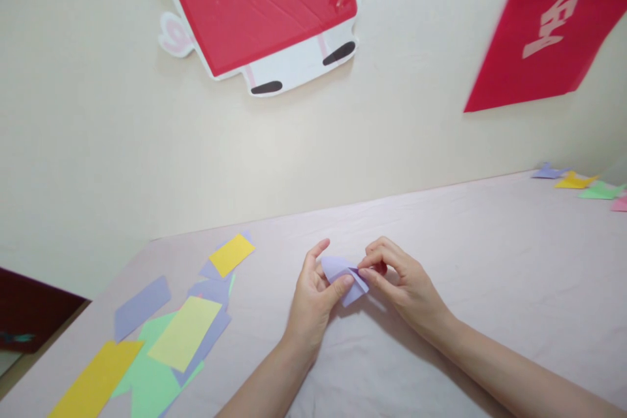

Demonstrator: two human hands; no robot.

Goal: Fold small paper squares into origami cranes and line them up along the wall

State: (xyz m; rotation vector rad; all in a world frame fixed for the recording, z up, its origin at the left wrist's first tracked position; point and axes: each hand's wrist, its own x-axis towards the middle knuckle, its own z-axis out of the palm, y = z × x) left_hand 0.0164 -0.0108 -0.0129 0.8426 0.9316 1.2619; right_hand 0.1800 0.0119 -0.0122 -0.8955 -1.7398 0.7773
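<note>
Between my two hands is a small piece of folded purple paper (pixel 336 266), held just above the pale cloth surface. My left hand (pixel 313 294) grips it from the left, thumb pressed on its front and index finger raised. The fingertips of my right hand (pixel 399 277) pinch a folded flap at the paper's right edge. Part of the paper lies hidden behind my left thumb.
Loose paper sheets lie at the left: a yellow sheet (pixel 232 255), a purple sheet (pixel 142 307), a pale yellow sheet (pixel 185 333), a green sheet (pixel 151 379) and an orange-yellow sheet (pixel 98 382). Several folded paper pieces (pixel 600 191) stand at the far right by the wall (pixel 294 163).
</note>
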